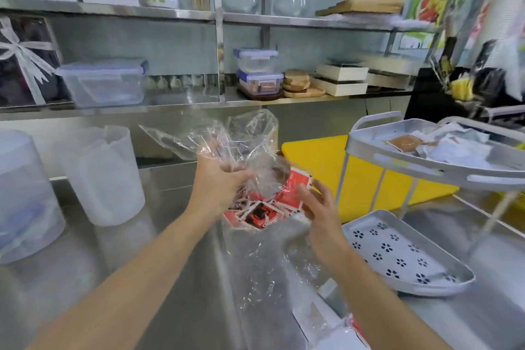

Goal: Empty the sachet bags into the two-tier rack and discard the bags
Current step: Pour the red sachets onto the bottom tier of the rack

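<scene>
We count two hands and one clear plastic bag (250, 150) held above the steel surface (119, 264). Our left hand (218, 182) has its grip pressed together around the bunched neck of the bag, fingers curled into the film. Our right hand (321, 207) sits just beside the bag's lower right, its grip spread, fingertips touching the film near a red sachet.

The bag's long axis runs roughly upright, tilted a little: its crumpled open end flares upward and away from us, and its filled end hangs down toward us. Inside that lower end lies a heap of red sachets (264, 207) with white borders and dark print; they overlap too much for us to count. More loose clear film (272, 270) lies on the surface below the hands.

To the right stands one two-tier rack (366, 148), grey-white. Its upper tier holds a brown sachet (404, 141) and several pale sachets, number unclear. Its lower tier (403, 253), patterned with flower-shaped holes, shows bare. One yellow board (315, 162) stands behind the rack. At left we count two translucent tubs (105, 173).
</scene>
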Demonstrator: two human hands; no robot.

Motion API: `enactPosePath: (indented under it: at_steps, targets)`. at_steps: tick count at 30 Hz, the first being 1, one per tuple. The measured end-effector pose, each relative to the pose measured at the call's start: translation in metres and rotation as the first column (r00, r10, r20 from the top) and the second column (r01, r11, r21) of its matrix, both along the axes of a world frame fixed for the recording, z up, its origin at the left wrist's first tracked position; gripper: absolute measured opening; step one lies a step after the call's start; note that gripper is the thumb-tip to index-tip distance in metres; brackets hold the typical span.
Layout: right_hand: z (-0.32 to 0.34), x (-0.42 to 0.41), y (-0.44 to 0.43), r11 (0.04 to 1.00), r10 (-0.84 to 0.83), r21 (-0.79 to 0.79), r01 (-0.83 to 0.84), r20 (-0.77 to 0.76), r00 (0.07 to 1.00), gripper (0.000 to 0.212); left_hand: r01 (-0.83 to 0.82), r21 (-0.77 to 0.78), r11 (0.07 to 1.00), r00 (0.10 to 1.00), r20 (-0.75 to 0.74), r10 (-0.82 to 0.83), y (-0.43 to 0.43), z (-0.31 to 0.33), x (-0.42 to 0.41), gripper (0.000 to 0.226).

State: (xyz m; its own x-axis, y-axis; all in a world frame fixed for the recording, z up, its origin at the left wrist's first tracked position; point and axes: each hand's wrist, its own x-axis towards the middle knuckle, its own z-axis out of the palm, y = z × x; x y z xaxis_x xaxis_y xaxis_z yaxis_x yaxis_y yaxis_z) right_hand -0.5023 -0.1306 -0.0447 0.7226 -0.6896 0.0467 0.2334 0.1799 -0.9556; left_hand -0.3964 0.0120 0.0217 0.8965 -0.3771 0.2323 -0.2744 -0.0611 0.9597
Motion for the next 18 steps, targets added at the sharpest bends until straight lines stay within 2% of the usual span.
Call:
enactPosePath:
  at_steps: [2,4,6,8,10,11,13,15,18]
  targets:
    - [-0.012,-0.016,-0.01,0.993,0.061,0.097,-0.061,0.005,0.998,0.055,0.013,-0.112,0.994,0.999,-0.051,-0.019,-0.01,0.001,-0.011,0.022]
    - [-0.021,-0.032,-0.017,0.988,0.124,0.089,-0.123,-0.004,0.992,0.028,0.059,-0.241,0.969,0.985,-0.141,-0.095,-0.021,0.002,-0.022,0.036]
    - [-0.028,-0.047,-0.022,0.988,0.141,0.075,-0.138,-0.033,0.99,0.03,0.059,-0.288,0.956,0.963,-0.237,-0.131,-0.033,-0.005,-0.029,0.05]
    - [-0.033,-0.062,-0.027,0.992,0.074,0.104,-0.066,-0.078,0.994,0.04,0.036,-0.271,0.962,0.948,-0.294,-0.119,-0.046,-0.017,-0.033,0.047]
    - [-0.039,-0.076,-0.034,0.992,-0.014,0.125,0.026,-0.1,0.995,0.016,0.033,-0.266,0.963,0.914,-0.381,-0.137,-0.058,-0.03,-0.039,0.047]
    - [-0.039,-0.083,-0.035,0.989,-0.068,0.127,0.082,-0.111,0.992,0.005,0.043,-0.265,0.963,0.892,-0.424,-0.156,-0.064,-0.036,-0.044,0.054]
    - [-0.046,-0.097,-0.043,0.973,-0.175,0.125,0.191,-0.128,0.976,0.015,0.058,-0.292,0.955,0.839,-0.504,-0.205,-0.078,-0.048,-0.054,0.068]
    - [-0.046,-0.111,-0.049,0.953,-0.257,0.131,0.272,-0.125,0.958,0.016,0.052,-0.309,0.95,0.78,-0.581,-0.232,-0.093,-0.061,-0.066,0.073]
    - [-0.045,-0.13,-0.067,0.931,-0.336,0.094,0.353,-0.156,0.929,0.023,0.056,-0.326,0.944,0.67,-0.689,-0.278,-0.114,-0.079,-0.083,0.065]
